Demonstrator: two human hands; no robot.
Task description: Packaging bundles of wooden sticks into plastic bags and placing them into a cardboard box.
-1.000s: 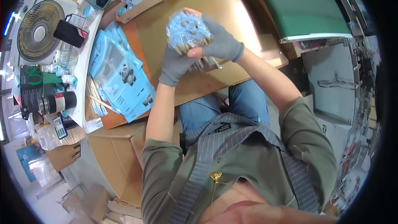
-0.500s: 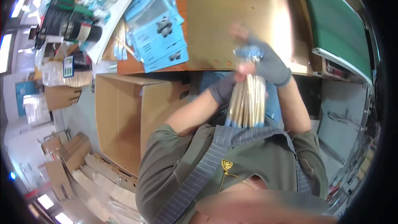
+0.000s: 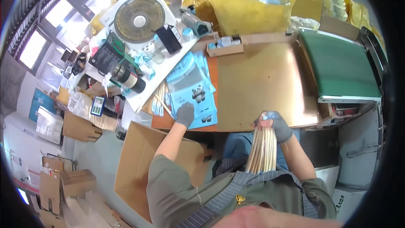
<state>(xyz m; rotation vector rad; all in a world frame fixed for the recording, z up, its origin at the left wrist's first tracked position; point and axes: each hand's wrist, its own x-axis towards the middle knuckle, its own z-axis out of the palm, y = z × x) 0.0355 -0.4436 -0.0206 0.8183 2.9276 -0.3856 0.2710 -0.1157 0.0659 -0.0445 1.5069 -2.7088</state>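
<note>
the right hand (image 3: 276,126), gloved, is clamped around the top of a bundle of wooden sticks (image 3: 263,152) hanging over the lap at the table (image 3: 261,80) edge. the left hand (image 3: 184,115) rests flat, fingers together, on blue packets (image 3: 192,90).

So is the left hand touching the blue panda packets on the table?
Touching. The head view shows the gloved left hand pressed flat on top of the blue panda packets, with no gap between them.
</note>
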